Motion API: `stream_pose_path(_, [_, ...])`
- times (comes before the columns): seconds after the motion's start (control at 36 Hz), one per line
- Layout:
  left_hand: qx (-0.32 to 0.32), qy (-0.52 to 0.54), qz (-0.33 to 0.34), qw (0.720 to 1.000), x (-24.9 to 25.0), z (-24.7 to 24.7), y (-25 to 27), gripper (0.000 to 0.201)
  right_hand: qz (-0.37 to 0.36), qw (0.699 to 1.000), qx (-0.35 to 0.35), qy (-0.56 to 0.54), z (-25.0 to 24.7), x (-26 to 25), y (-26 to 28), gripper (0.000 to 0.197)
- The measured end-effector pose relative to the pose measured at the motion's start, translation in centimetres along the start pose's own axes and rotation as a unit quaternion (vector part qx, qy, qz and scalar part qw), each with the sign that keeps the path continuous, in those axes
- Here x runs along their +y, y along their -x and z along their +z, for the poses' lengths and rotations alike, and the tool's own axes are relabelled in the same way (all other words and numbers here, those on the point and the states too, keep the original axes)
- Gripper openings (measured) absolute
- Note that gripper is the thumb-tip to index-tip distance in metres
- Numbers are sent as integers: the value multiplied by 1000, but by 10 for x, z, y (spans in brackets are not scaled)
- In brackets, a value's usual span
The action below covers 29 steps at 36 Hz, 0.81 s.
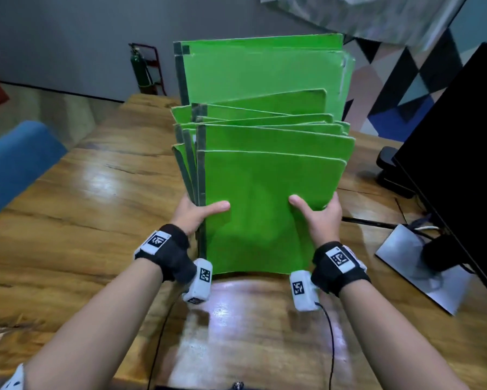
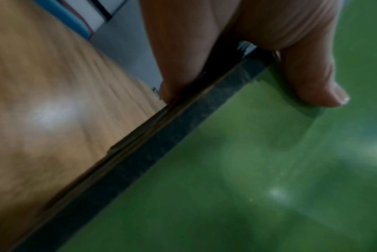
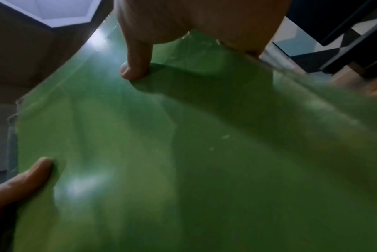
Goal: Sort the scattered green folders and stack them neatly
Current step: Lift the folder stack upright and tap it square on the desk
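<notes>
Nearest, two hands gripped one bundle of green folders [image 1: 264,192] above the wooden table [image 1: 82,206]: the left hand [image 1: 193,213] pinched its dark-taped edge, the right hand [image 1: 321,213] its opposite edge, thumbs on the front cover. At least eight folders fanned unevenly away. Right of the bundle stood one black monitor [image 1: 456,164]; beyond it, one green cylinder [image 1: 139,70].

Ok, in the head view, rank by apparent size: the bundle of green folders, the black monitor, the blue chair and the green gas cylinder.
1. Bundle of green folders; nearness inflates it.
2. Black monitor, cropped by the frame.
3. Blue chair, also cropped.
4. Green gas cylinder, far off by the wall.
</notes>
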<state>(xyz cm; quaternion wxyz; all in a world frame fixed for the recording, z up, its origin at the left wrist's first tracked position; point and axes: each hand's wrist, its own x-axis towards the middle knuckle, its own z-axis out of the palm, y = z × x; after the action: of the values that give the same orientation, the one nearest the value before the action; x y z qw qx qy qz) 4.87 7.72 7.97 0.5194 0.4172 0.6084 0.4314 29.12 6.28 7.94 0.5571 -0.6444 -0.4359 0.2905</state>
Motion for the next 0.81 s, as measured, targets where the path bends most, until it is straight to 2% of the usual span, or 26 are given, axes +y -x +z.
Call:
stream_pose_path(0.08, [-10,-3,33,999,-11,-7,-14,115,0,1000,-11,-27,-2,3,-2,104])
stream_pose_path(0.11, [-26,-5,31,999,-25,-11,-28,121,12,999,-19,-32,-2,10,0,106])
stream_pose_path(0.25, [-62,57,64,994,-7,-8,-3,120,71,994,-47,-69,-4,38,18,118])
stream_pose_path(0.31, [-68,96,83,990,1,-6,3,121,65,993,-49,-91,-3,35,20,114])
stream_pose_path(0.36, [-73,135,103,983,8,-6,3,113,62,991,-53,-106,-4,29,18,109])
stream_pose_path(0.42, [-73,153,117,979,21,-5,5,109,55,989,-54,-130,-5,23,15,113])
stream_pose_path(0.47, [-67,168,130,975,36,-6,7,114,44,988,-46,-140,-6,14,10,119])
stream_pose_path(0.56, [-54,164,135,976,61,-5,11,104,-5,989,-17,-146,-6,-13,2,104])
stream_pose_path(0.64, [-38,147,125,980,78,-3,13,69,-40,989,0,-139,-7,-35,-10,106])
stream_pose_path(0.67, [-30,153,117,981,79,-3,9,59,-50,989,1,-140,-8,-42,-13,99])
stream_pose_path(0.75, [-14,153,100,983,81,-1,5,42,-67,985,5,-160,-10,-54,-22,47])
stream_pose_path(0.81, [-12,148,98,984,79,0,2,32,-64,983,5,-172,-10,-58,-26,32])
